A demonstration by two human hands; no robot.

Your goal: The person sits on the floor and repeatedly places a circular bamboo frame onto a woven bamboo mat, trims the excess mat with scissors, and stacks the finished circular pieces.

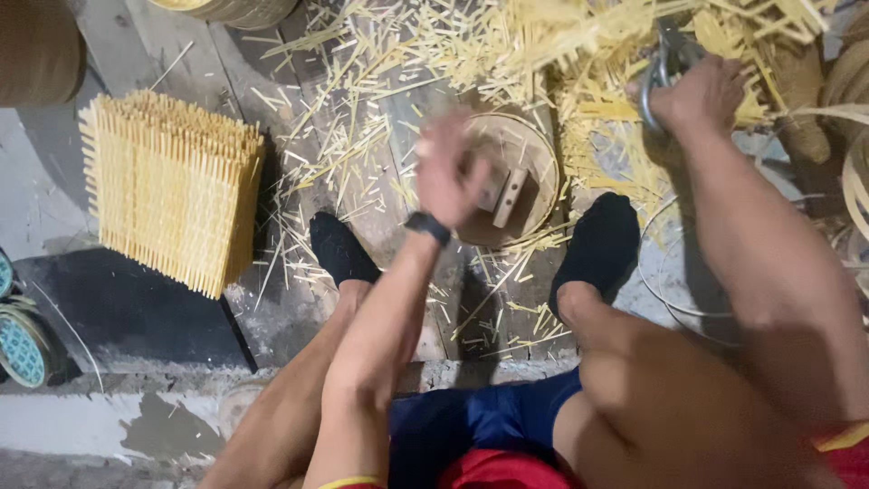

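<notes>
Bamboo splinters (380, 118) litter the wooden floor (136, 41) between the person's black-socked feet. The left hand (450, 172), blurred, hovers over a round bamboo frame (534, 154) lying on the floor with two small wooden blocks (505, 195) inside; whether it grips anything cannot be told. The right hand (701, 95) is closed on the metal handles of shears (659, 72) amid the offcuts. A stack of woven bamboo mats (167, 186) sits well apart to the left.

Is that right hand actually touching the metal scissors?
Touching: the head view shows the right hand closed around the scissors' metal handle loop.
</notes>
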